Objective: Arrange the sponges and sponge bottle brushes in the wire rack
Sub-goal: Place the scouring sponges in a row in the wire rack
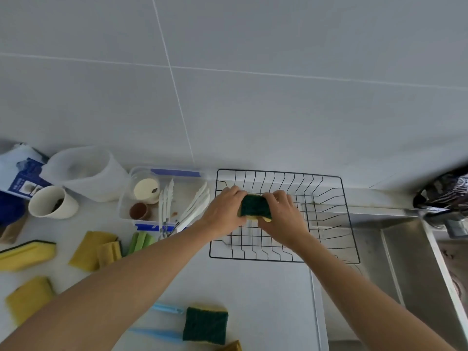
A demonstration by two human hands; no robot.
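A black wire rack [326, 196] sits on the counter beside the sink. Over its left half, my left hand [224, 211] and my right hand [283, 216] together grip a green-and-yellow sponge [254, 206], green side up. Another green-and-yellow sponge [205, 325] lies near the front edge, on two blue brush handles [162, 334]. Yellow sponges [97, 250] and one long yellow sponge [26, 254] lie at the left, with another yellow sponge [29, 298] below. A green sponge [140, 241] lies by the plastic box. White brush handles [195, 206] rest on that box.
A clear plastic box [126, 198] holds a white cup and a small brown cup. A white paper cup [52, 202], a translucent jug [88, 171] and a blue-and-white package [20, 173] stand at the back left. A steel sink [405, 262] lies to the right.
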